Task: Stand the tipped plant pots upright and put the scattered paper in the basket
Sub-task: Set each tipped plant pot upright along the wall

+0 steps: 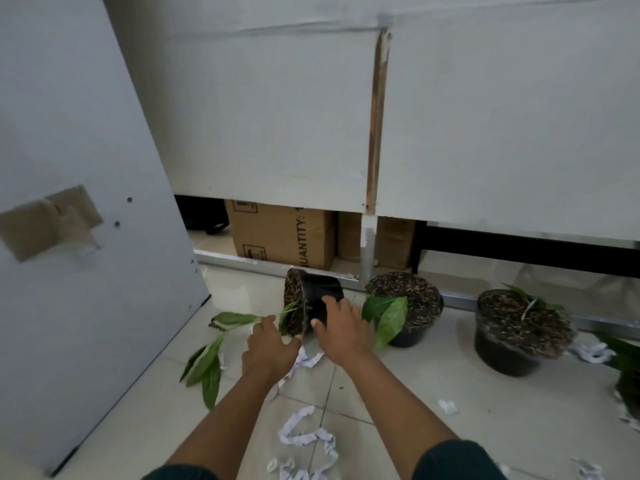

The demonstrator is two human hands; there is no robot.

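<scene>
Tipped black pot (318,301) on floor, rim to 9 o'clock, R hand (341,329) fingers spread on its side, L hand (268,344) fingers apart at rim, paper strips (308,434) at 6 o'clock.

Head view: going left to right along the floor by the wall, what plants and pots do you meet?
Loose leafy stem lying on the tiles → tipped black pot on its side, with the right hand on it → upright pot with a large leaf → tilted pot → leaves at the right edge.
</scene>
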